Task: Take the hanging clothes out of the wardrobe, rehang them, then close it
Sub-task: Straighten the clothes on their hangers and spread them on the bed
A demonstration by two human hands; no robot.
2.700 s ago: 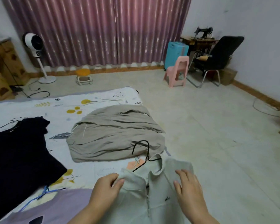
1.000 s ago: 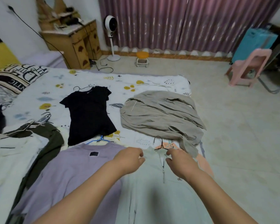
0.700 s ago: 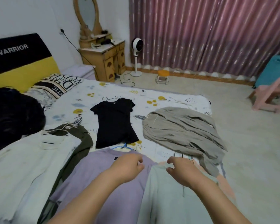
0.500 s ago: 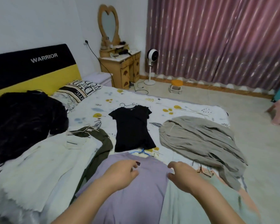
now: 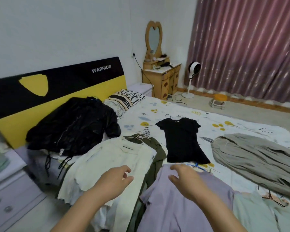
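Head view: left hand (image 5: 113,180) hovers over the cream knit top (image 5: 110,163), fingers loosely spread, holding nothing. Right hand (image 5: 185,179) hovers over the lilac top (image 5: 182,213), fingers relaxed, also empty. Black T-shirt (image 5: 182,139), grey garment (image 5: 258,158) and black jacket (image 5: 74,126) lie flat on the bed (image 5: 213,121).

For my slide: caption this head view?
Both open hands, left and right, hover over garments spread across a bed.
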